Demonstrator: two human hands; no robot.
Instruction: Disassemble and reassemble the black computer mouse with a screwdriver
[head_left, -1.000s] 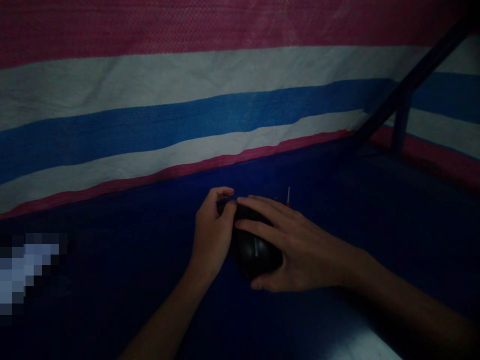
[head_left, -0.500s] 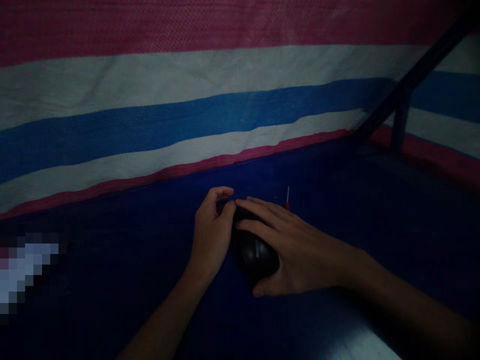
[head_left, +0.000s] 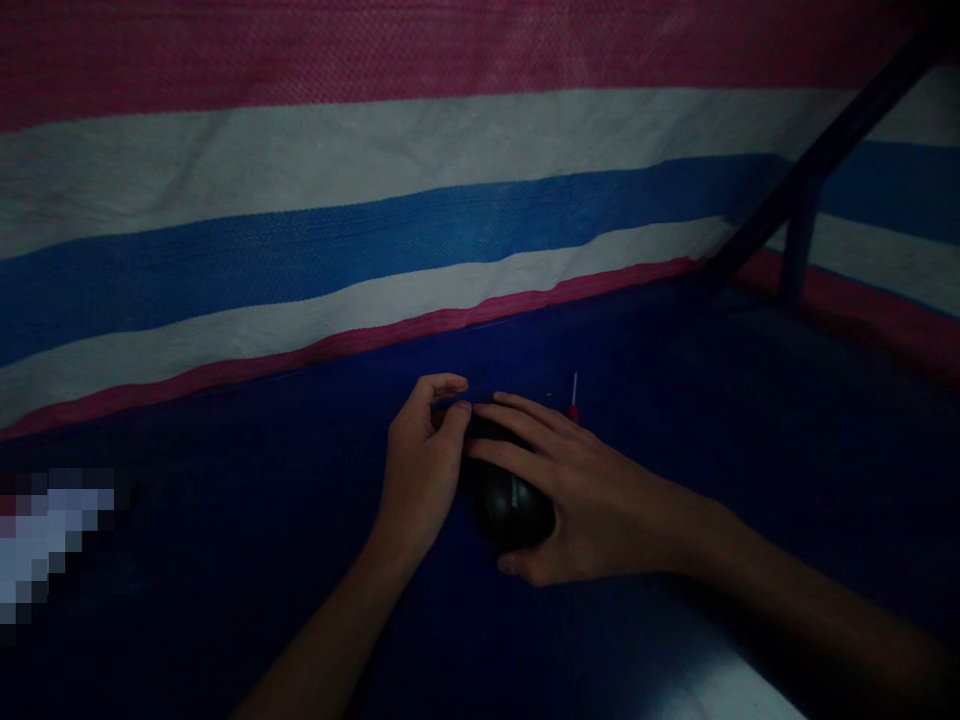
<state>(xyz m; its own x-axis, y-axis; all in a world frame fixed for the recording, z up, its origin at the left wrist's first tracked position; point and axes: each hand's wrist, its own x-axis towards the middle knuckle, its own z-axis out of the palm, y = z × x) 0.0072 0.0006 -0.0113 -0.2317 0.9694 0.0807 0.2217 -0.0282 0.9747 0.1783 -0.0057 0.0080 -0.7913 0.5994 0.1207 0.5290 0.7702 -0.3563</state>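
Observation:
A black computer mouse [head_left: 514, 508] with a small pale logo is between my hands, low over the dark blue tabletop. My right hand [head_left: 570, 490] is closed around it, fingers across its top and thumb along the near edge. At the far left end of the mouse, my left hand [head_left: 427, 455] is closed, its thumb and curled fingers gripping that end. Part of the mouse's front is hidden by the fingers. Just beyond my right hand lies a small screwdriver [head_left: 574, 408] with a red handle and thin metal shaft, its lower part covered.
A tiny object [head_left: 549, 394] lies left of the screwdriver. Striped red, white and blue sheeting [head_left: 375, 240] hangs behind the blue tabletop [head_left: 225, 480]. A dark slanted metal frame [head_left: 802, 190] stands at the right. A pixelated pale patch [head_left: 45, 540] is at the left edge.
My right hand and the mouse have shifted very slightly left and up in the view. My left hand keeps nearly the same place and grip.

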